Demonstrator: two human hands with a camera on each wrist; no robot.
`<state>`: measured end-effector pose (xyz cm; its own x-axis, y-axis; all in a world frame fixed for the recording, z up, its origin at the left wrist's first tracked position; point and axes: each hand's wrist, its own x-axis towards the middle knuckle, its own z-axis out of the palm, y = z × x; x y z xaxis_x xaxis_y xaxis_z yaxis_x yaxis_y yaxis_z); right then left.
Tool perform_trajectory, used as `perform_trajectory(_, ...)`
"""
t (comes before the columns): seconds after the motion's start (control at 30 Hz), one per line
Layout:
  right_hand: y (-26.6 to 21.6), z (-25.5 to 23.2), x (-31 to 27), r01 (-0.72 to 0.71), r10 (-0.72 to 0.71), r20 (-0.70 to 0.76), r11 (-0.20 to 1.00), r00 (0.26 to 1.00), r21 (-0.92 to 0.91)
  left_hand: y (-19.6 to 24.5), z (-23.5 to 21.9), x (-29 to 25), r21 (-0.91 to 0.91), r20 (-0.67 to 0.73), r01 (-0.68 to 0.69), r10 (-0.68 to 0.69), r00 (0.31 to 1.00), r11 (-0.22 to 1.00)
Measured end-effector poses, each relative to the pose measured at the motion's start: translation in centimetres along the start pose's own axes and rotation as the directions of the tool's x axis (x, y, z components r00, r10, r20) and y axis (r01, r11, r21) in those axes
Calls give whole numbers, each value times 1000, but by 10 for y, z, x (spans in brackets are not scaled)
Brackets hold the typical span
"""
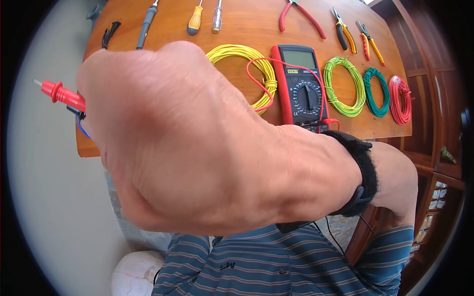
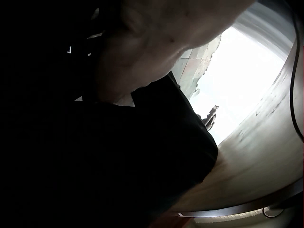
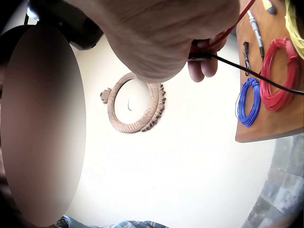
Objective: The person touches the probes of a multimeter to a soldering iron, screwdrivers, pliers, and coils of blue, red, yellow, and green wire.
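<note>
Wood table ahead, we seem to be holding up the red probe, right hand curled round it. Moving it needs loose wire. Left hand, we can't tell.

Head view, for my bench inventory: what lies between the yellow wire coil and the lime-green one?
The multimeter, with its red test lead crossing it, lies between the yellow wire coil and lime-green wire coil, in the head view.

A wooden table holds wire coils, multimeter, pliers, screwdrivers, soldering iron.
</note>
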<state>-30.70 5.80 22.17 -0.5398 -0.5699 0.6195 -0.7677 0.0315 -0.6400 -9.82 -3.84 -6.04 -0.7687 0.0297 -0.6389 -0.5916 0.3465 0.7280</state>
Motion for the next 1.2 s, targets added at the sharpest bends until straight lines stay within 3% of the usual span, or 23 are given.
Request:
perform_trajectory(0.33,-26,-10,-9,18,-15,-83,999,996,34,-4,2,0,-5,-7,23,-23,1000,1000)
perform_trajectory(0.47,-22,-34,-1,-186,171,92,964,981,192,-2,2,3,-3,3,34,-34,999,999)
perform_trajectory(0.57,-21,-61,6,-344,303,213,918,929,198,0,1,5,1,5,48,-48,999,999)
perform_trajectory(0.67,-12,-83,9,-409,340,231,803,912,432,1,2,4,3,7,58,-58,998,998)
perform_trajectory(1.2,-5,-113,-11,-377,379,89,812,921,445,17,4,17,47,29,62,-64,998,997)
